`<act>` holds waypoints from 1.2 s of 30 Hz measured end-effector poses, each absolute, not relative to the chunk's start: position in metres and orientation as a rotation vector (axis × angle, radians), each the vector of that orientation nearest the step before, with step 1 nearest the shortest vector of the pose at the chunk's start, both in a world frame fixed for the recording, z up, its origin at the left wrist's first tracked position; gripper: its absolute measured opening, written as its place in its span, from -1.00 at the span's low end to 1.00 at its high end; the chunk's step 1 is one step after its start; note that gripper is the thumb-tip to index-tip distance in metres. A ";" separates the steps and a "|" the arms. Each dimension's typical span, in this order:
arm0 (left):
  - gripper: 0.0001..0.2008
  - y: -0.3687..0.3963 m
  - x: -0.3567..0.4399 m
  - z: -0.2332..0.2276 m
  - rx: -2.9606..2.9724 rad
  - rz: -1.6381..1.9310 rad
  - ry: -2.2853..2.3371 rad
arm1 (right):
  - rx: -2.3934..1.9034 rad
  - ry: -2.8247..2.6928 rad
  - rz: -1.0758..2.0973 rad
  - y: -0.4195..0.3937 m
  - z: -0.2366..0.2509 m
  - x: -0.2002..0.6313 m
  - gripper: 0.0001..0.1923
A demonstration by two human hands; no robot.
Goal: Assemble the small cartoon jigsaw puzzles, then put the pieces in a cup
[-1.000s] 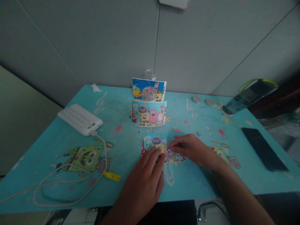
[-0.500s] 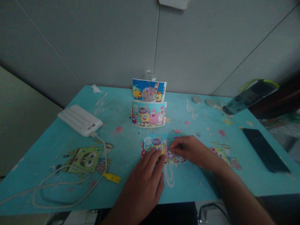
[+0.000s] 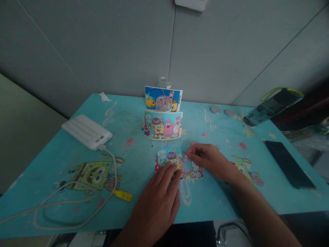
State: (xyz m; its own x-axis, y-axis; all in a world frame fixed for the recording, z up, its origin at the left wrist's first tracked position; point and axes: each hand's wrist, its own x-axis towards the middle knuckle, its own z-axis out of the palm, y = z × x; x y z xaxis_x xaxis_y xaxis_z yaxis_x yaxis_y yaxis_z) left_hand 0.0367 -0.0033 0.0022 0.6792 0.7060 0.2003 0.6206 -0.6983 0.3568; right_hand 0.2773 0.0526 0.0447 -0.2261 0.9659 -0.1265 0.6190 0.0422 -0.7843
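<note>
A small cartoon jigsaw puzzle lies flat on the turquoise table, near the front edge. My left hand rests on its lower left part, fingers spread and pressing down. My right hand hovers at the puzzle's upper right corner, its thumb and forefinger pinched on a small puzzle piece. Behind the puzzle stands the reference picture card, and a second card leans behind that.
A white power bank with a cable sits at the left. Loose puzzle pieces lie behind my right hand. A dark phone lies at the right, a dark case further back, two round discs near the wall.
My right hand has slid up and slightly back, from the puzzle's right middle to its upper right corner, uncovering the lower right part. My left hand has stayed put.
</note>
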 end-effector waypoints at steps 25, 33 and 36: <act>-0.45 -0.004 0.036 0.001 2.634 0.465 1.074 | -1.709 -1.851 0.865 0.058 0.039 0.277 -0.77; -0.45 -0.004 0.036 0.002 2.649 0.436 1.085 | -1.649 -1.917 0.797 0.060 0.033 0.268 -0.85; -0.44 -0.004 0.037 0.002 2.659 0.420 1.093 | -1.650 -1.944 0.693 0.061 0.030 0.269 -0.88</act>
